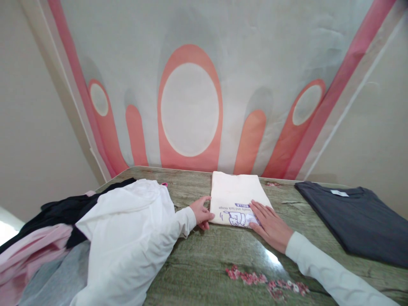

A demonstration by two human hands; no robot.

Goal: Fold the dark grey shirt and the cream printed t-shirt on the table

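A folded cream T-shirt (234, 193) with a purple print lies on the table near the far edge. My left hand (201, 211) grips its left edge, thumb on top and fingers curled under. My right hand (269, 223) lies flat on the shirt's near right corner with fingers stretched out, partly covering the print. Both arms wear white sleeves.
A folded dark grey T-shirt (353, 219) lies at the right. A heap of white, black, pink and grey clothes (92, 242) sits at the left. The greenish table (204, 263) has a flower pattern. A wall hanging with orange ovals (189, 106) stands behind.
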